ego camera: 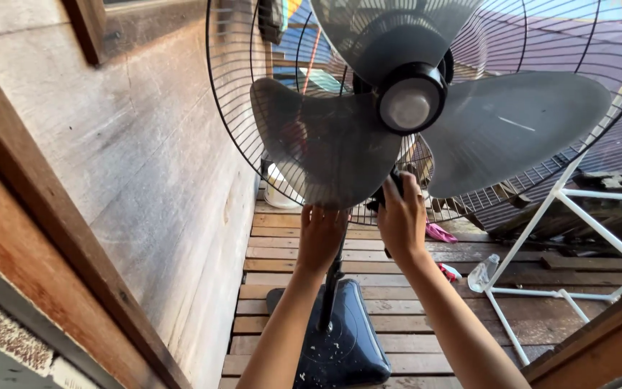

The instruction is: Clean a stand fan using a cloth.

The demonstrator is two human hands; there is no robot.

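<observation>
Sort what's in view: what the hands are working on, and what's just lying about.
In hand:
- standing fan, its blades bare of a front guard
- left hand under the rear grille
- right hand behind the fan head

Lying about:
- plastic bottle
- white metal frame
- pink scrap
- white bucket

A standing fan (426, 108) fills the upper part of the view, seen from the front with no front guard over it. Its three broad, translucent grey blades (325, 148) spread from a black hub with a round, pale cap (406, 106) at the centre; dust dulls the blades. Behind them sits a rear guard of thin black wire (235, 137), its spokes fanning out to a circular rim. The head tilts a little toward the viewer. A slim dark pole (334, 277) runs down from behind the blades to a dark blue-black base (347, 346), roughly square with rounded corners, speckled with pale flecks and resting flat on the wooden plank floor (282, 238).
</observation>
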